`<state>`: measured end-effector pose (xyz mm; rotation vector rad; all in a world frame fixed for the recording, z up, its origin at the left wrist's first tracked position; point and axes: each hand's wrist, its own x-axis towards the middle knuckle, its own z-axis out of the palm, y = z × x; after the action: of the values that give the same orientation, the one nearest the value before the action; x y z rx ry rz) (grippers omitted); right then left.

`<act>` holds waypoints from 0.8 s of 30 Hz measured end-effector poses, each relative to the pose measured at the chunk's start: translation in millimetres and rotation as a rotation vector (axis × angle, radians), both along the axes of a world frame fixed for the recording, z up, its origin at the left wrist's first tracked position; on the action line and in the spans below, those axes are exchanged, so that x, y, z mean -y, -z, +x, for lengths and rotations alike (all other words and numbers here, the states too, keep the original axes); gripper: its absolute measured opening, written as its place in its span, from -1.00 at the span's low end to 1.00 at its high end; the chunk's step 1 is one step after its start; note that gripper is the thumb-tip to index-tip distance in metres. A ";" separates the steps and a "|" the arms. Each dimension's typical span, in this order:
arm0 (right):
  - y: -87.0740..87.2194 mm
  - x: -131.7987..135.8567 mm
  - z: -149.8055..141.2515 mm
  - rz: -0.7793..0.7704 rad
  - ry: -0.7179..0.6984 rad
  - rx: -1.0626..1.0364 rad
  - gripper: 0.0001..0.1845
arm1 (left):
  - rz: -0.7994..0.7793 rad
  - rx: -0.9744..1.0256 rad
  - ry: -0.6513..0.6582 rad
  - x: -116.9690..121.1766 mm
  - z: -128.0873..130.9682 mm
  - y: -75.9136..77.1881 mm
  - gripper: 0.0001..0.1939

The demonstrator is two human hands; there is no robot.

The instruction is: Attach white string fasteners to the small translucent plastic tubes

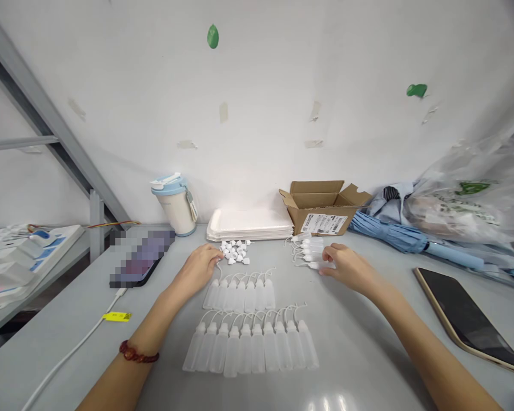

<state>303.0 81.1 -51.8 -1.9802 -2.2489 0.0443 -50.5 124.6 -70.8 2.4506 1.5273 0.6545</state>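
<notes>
My left hand [202, 266] is closed, its fingertips pinched beside a small pile of white caps [235, 251]; what they hold is hidden, though a thin tube rises to them from the leftmost bottle. At the right, my right hand [345, 266] curls its thumb and fingers around the end of a small translucent squeeze bottle [315, 265]. Several more such bottles [312, 249] lie stacked just behind it. Between my arms, two rows of squeeze bottles with thin bent tubes lie flat: a shorter back row [239, 294] and a longer front row [252, 348].
White flat trays [251, 222] are stacked by the wall, beside an open cardboard box [321, 211]. A tumbler [175, 208] and a charging phone [143, 260] stand left. A blue umbrella [394, 234], plastic bags [462, 200] and another phone [469, 317] are right.
</notes>
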 end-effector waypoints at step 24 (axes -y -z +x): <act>6.2 -6.2 3.6 0.014 0.018 -0.052 -0.93 | 0.033 -0.061 -0.002 0.3 -2.9 0.2 -0.70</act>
<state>306.6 87.3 -58.0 -1.9685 -2.1933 0.0764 -53.4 124.3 -71.1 2.5160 1.5530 0.6156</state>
